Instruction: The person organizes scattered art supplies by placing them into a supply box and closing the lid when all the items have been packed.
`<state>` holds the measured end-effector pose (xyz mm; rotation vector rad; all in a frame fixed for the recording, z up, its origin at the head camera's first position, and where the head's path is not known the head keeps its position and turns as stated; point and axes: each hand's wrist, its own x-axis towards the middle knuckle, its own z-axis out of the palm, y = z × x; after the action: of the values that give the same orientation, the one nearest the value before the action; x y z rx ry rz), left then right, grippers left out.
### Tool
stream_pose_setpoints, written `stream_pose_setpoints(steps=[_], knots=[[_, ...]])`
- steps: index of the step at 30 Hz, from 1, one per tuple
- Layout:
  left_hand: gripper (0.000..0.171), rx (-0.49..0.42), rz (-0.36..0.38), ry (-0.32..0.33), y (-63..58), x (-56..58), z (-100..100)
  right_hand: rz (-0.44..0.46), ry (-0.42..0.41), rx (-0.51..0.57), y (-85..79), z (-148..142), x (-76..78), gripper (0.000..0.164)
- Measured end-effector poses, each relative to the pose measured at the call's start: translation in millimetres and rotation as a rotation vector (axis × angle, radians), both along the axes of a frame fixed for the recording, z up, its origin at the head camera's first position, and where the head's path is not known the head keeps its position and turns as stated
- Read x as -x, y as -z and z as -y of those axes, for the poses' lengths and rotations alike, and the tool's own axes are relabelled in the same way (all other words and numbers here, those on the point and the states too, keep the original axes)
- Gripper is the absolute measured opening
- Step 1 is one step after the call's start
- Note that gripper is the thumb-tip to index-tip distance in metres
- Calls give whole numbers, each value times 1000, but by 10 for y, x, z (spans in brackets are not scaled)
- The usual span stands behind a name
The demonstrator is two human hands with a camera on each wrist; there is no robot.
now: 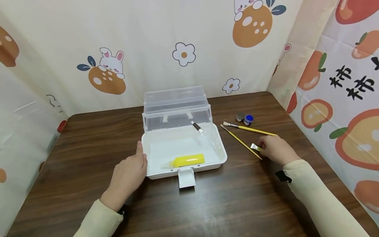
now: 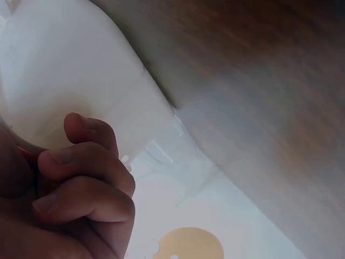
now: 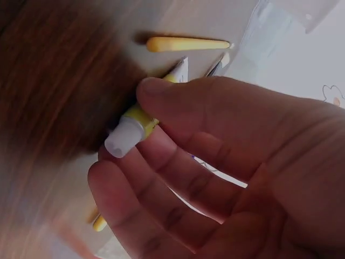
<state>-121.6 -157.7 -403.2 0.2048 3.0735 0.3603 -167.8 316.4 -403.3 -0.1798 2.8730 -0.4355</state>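
My left hand [image 1: 129,171] grips the left rim of an open white plastic box [image 1: 163,141], its index finger lying along the edge. In the left wrist view its other fingers [image 2: 91,162] curl close against the box's outer wall. My right hand [image 1: 275,149] pinches a small paint tube [image 3: 137,121] with a white cap and yellow-green label, just above the tabletop. Inside the box lie a yellow bottle [image 1: 189,160] with a clear nozzle and a dark tube [image 1: 196,126] with a white end. Two yellow-handled paintbrushes [image 1: 241,142] lie beside my right hand.
A raised clear lid [image 1: 177,105] with tiers stands behind the box, and its white latch [image 1: 187,179] hangs at the front. Two small paint jars, one grey [image 1: 240,117] and one blue [image 1: 248,119], stand behind the brushes. Printed curtains [image 1: 183,72] border the wooden table [image 1: 97,141].
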Motion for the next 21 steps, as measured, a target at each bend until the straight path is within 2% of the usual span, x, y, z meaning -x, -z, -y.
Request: stream_pose_setpoints(steps=[5,12,15,21], knots=[[61,2,-8,6,20,9,6,-114,-10,-13,-46,57,8,9],[61,-9,2,3,29,14,4,-276,12,62,-235,256,50,18],[61,-13,7,2,35,7,4,-336,-8,99,-338,388,87,18],[60,-16,-29,9,42,12,12,-437,-83,161,-504,739,199,16]])
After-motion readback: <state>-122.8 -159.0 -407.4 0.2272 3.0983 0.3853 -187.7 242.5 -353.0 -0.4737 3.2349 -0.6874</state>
